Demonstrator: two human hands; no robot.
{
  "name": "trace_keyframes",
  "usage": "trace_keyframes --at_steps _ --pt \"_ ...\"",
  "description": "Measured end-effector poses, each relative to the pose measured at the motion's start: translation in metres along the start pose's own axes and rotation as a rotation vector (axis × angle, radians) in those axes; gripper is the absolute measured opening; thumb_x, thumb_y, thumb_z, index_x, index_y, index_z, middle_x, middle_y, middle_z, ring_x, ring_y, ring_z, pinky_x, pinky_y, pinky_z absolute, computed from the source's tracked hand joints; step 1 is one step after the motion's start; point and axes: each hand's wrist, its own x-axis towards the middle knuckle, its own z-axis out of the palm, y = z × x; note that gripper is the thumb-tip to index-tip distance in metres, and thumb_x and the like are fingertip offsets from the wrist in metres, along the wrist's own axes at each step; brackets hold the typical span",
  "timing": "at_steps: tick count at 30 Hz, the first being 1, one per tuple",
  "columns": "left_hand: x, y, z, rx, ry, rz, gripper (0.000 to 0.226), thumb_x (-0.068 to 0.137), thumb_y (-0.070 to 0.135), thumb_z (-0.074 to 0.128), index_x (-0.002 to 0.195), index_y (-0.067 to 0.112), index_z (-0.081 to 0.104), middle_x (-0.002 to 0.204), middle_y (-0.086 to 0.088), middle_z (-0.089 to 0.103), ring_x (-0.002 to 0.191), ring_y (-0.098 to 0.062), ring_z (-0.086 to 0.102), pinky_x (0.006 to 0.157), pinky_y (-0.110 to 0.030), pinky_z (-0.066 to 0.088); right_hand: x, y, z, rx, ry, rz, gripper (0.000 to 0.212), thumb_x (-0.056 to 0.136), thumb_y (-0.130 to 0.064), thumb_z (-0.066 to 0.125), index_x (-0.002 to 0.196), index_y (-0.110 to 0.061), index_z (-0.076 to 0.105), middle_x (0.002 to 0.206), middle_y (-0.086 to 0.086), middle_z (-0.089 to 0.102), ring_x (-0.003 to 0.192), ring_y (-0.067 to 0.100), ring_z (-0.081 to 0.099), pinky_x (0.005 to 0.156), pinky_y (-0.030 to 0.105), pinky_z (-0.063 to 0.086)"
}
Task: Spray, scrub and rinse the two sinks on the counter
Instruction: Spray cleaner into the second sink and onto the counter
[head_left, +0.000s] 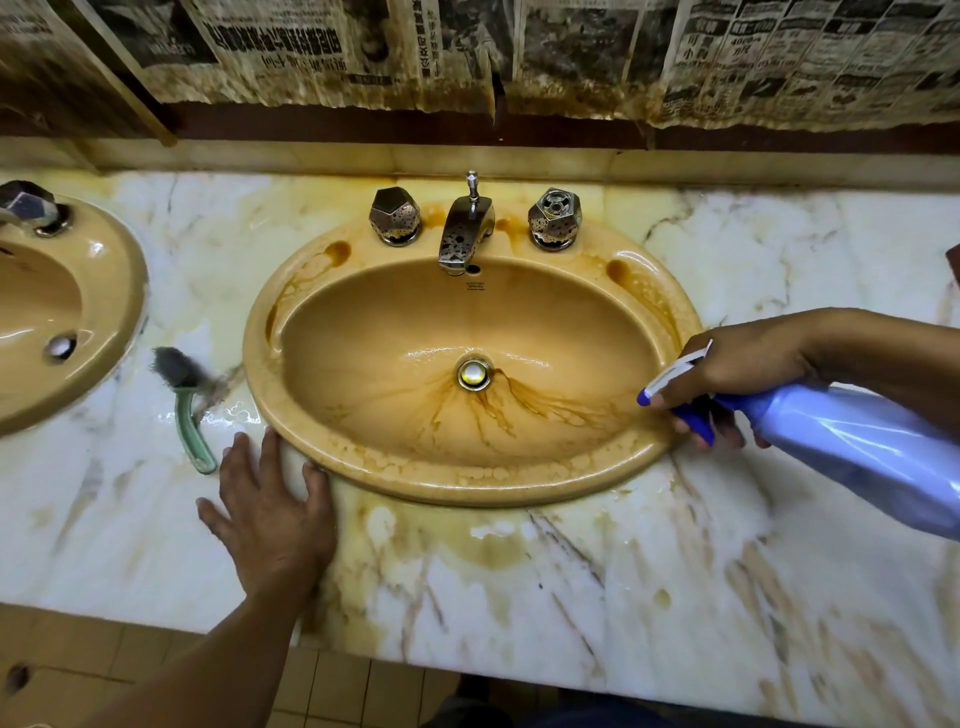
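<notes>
A tan oval sink (519, 483) streaked with brown stains around its drain (474, 374) sits in the middle of the marble counter (649, 571). A second tan sink (119, 291) shows partly at the left edge. My right hand (743, 369) grips a blue spray bottle (852, 441), its white and blue nozzle aimed over the middle sink's right rim. My left hand (270, 514) lies flat on the counter, fingers spread, touching the sink's front-left rim. A green-handled scrub brush (188, 410) with dark bristles lies on the counter between the two sinks.
A spotted metal faucet (462, 234) with two faceted knobs (395, 215) (554, 218) stands behind the middle basin. Old stained newspaper (467, 52) covers the wall above. The counter's front edge drops to a tiled floor (332, 686) below.
</notes>
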Motion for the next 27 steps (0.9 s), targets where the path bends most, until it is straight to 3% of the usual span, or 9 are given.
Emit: trace_keyframes --at_steps 4,9,12,15,21,25,27 --pt "0.001 -0.002 0.002 -0.009 0.004 0.001 0.065 0.097 0.054 0.032 0.157 0.027 0.031 0.168 -0.005 0.021 0.156 -0.024 0.013 0.124 -0.062 0.005 -0.005 -0.001 0.002 -0.124 0.097 0.014 0.049 0.099 -0.030 0.056 0.053 -0.013 0.064 0.067 0.019 0.068 0.052 0.021 0.055 0.046 0.022 0.047" --pt "0.001 -0.001 0.002 -0.001 0.003 0.003 0.066 0.097 0.054 0.031 0.157 0.026 0.032 0.168 -0.006 0.021 0.156 -0.026 0.014 0.124 -0.063 0.006 -0.008 -0.002 0.004 -0.043 0.064 -0.001 0.050 0.101 -0.044 0.057 0.076 -0.001 0.064 0.085 0.020 0.071 0.069 0.032 0.065 0.050 0.025 0.051" --pt "0.001 -0.001 0.001 0.003 0.003 0.001 0.066 0.097 0.054 0.031 0.157 0.026 0.032 0.168 -0.006 0.021 0.156 -0.026 0.014 0.124 -0.064 0.006 -0.009 -0.005 0.004 -0.117 0.124 0.003 0.058 0.100 -0.046 0.052 0.067 -0.001 0.067 0.082 0.017 0.075 0.065 0.021 0.062 0.059 0.025 0.051" --pt "0.000 0.000 0.001 -0.008 0.004 0.000 0.066 0.097 0.054 0.031 0.157 0.026 0.032 0.168 -0.006 0.021 0.156 -0.026 0.014 0.124 -0.063 0.006 -0.008 -0.004 0.006 -0.175 0.250 0.023 0.054 0.097 -0.042 0.049 0.052 -0.014 0.061 0.069 0.009 0.075 0.060 0.009 0.058 0.072 0.023 0.047" --pt "0.001 -0.002 0.002 -0.001 0.007 0.006 0.066 0.097 0.053 0.031 0.157 0.026 0.032 0.168 -0.006 0.021 0.156 -0.026 0.015 0.123 -0.065 0.008 -0.009 -0.004 0.012 -0.181 0.291 0.063 0.056 0.092 -0.056 0.055 0.067 -0.008 0.072 0.071 0.004 0.073 0.063 0.018 0.066 0.079 0.033 0.056" --pt "0.001 -0.001 0.001 -0.005 0.006 0.003 0.066 0.097 0.053 0.032 0.157 0.025 0.033 0.167 -0.006 0.023 0.155 -0.026 0.016 0.123 -0.064 0.008 -0.010 -0.004 0.019 -0.167 0.297 0.052 0.053 0.096 -0.043 0.047 0.058 -0.012 0.067 0.075 0.006 0.077 0.074 0.018 0.066 0.086 0.030 0.055" --pt "0.001 -0.001 0.000 0.001 0.007 0.008 0.066 0.097 0.053 0.032 0.157 0.025 0.033 0.166 -0.006 0.023 0.155 -0.026 0.017 0.123 -0.064 0.008 -0.010 -0.001 0.023 -0.140 0.328 0.053 0.048 0.096 -0.043 0.048 0.062 -0.012 0.063 0.072 0.006 0.076 0.076 0.020 0.067 0.088 0.033 0.055"
